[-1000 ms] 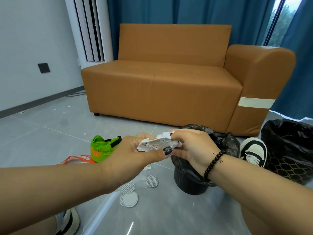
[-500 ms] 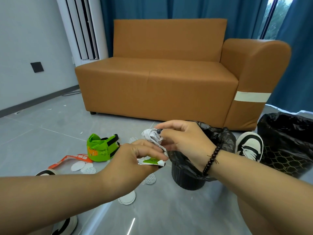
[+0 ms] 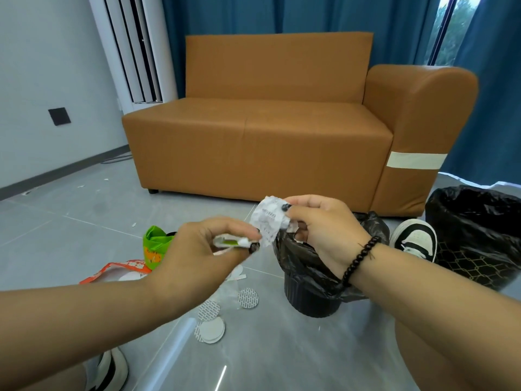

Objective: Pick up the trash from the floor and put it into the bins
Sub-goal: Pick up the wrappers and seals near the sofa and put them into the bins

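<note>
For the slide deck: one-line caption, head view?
Both hands pinch crumpled paper above the small black bin.

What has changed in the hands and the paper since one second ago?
The hands have pulled apart: the right hand now pinches the crumpled paper over the small bin, while the left hand keeps a green-and-white scrap. The floor litter and both bins stayed put.
</note>
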